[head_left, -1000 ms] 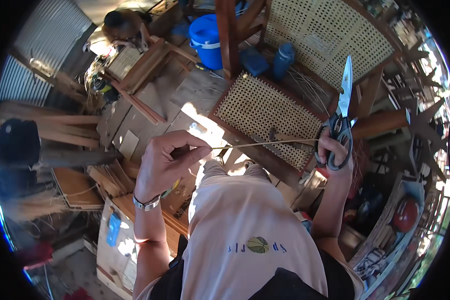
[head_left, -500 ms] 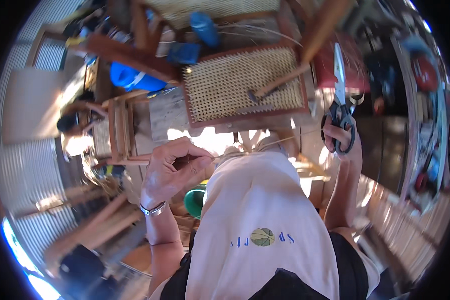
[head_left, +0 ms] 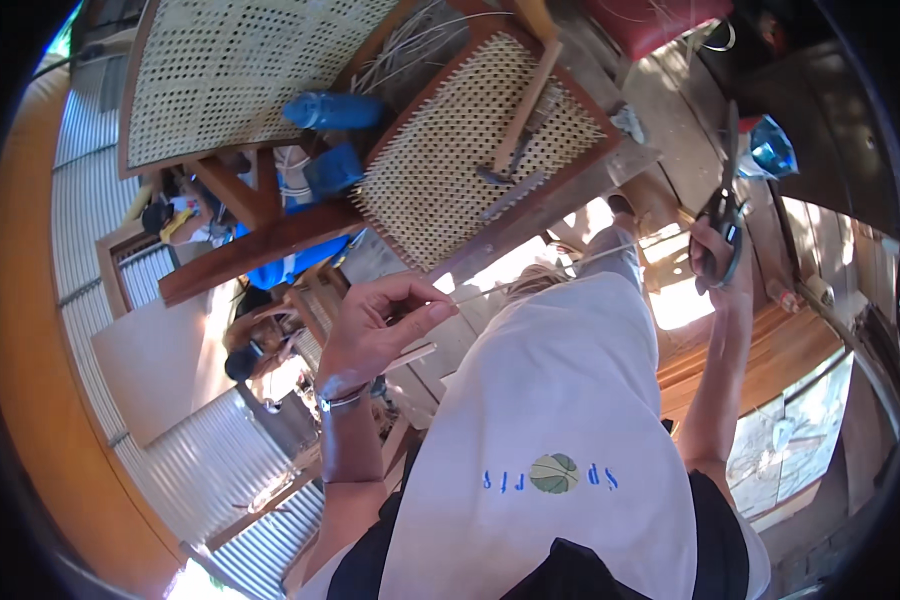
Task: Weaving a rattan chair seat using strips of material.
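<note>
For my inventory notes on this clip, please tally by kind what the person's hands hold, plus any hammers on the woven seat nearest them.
Scissors, in the right hand: 1
Thin strip, pinched in the left hand: 1
Hammer, on the woven seat: 1
Total: 3

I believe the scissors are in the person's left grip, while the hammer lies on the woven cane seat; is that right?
Not quite: the head view shows the scissors in the right grip; the hammer does lie on the woven cane seat.
</note>
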Demonstrator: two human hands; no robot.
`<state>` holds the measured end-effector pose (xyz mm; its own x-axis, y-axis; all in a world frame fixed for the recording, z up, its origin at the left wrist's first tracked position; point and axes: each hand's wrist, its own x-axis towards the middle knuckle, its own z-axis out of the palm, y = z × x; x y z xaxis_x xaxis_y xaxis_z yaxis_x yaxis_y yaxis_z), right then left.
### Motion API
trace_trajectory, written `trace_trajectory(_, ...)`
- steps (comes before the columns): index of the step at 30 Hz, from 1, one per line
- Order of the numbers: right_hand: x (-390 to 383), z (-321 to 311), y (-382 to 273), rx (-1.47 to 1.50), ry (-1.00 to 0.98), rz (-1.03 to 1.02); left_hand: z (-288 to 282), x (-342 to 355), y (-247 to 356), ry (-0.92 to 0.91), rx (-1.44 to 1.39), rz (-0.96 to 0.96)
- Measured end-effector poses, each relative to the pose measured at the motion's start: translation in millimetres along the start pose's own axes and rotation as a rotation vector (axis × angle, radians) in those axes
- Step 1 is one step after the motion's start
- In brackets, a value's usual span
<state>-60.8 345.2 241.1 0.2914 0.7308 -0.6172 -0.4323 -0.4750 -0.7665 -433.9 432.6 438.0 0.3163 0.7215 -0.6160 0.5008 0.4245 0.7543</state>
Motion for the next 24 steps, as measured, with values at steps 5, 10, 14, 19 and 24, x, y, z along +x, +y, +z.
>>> trace_trajectory(5, 13, 39, -20, -0.094, -0.104, 0.003, -28, -12, -14, 0.104, -0.143, -0.082)
trace_trajectory(10, 38, 95, -52, -0.328, -0.267, -0.188, -38, -56, -41, 0.322, -0.333, -0.043)
trace_trajectory(14, 53, 157, -81, -0.432, -0.489, -0.280, -22, -101, -67, 0.541, -0.550, -0.055)
trace_trajectory(19, 35, 245, -105, -0.634, -0.702, -0.390, 35, -146, -114, 0.781, -0.795, -0.018)
trace_trajectory(24, 0, 323, -92, -0.748, -0.926, -0.415, 115, -162, -143, 1.079, -1.024, -0.031)
